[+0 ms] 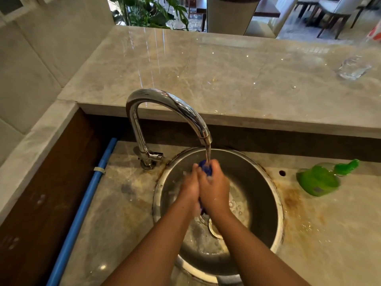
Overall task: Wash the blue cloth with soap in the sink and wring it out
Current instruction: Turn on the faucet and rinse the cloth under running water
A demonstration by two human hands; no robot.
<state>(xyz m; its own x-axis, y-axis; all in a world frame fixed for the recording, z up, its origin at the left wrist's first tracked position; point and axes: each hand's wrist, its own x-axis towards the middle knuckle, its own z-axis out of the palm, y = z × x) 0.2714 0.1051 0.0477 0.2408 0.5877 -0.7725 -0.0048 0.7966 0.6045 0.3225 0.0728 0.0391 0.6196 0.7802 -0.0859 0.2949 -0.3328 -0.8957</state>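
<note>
Head view: over the sink (277, 205), the left hand (190, 187) and right hand (215, 189) press together, both clenched round the cloth (206, 169). It shows blue between them, under water running from the tap (165, 99). A green bottle (318, 180) lies on its side right of the sink, a blue pipe (86, 200) runs along the left, and a glass (353, 68) stands on the raised counter (226, 69) behind.
</note>
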